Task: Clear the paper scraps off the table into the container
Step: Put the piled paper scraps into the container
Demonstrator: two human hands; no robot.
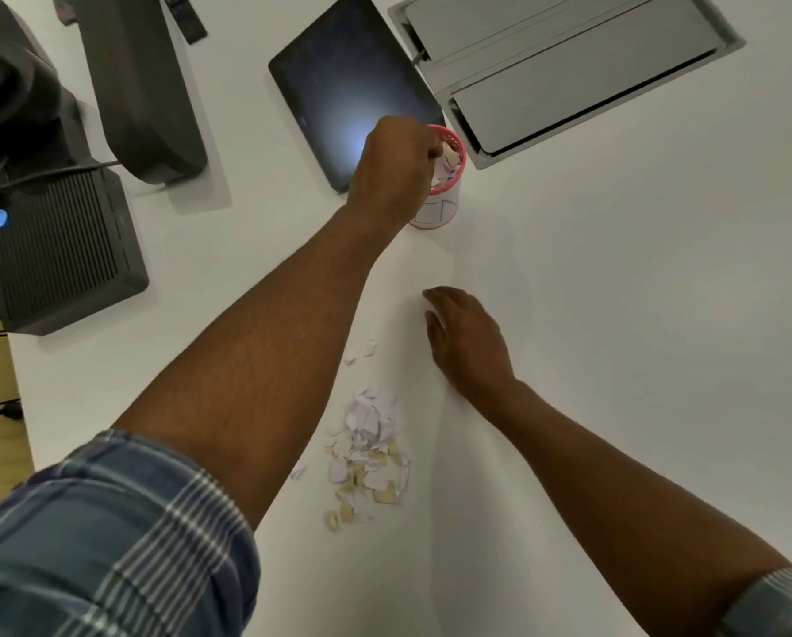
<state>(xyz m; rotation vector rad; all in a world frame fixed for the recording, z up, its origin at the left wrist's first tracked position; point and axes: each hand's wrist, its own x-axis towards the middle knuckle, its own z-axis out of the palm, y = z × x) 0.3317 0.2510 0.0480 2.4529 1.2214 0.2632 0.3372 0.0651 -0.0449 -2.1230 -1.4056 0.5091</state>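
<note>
A pile of torn white and tan paper scraps [370, 452] lies on the white table [615, 291] near me, with a few loose bits [362, 351] just beyond it. A small white container with a pink rim [449, 195] stands farther back, holding scraps. My left hand [396, 170] is over its mouth with fingers pinched on paper scraps at the rim. My right hand [465, 337] rests palm down on the table, right of the pile, fingers apart and holding nothing.
A dark tablet [339, 85] lies just behind the container. A grey hatch panel [569, 62] is set into the table at the back right. Black devices and cables [63, 232] stand at the left, by the table's left edge.
</note>
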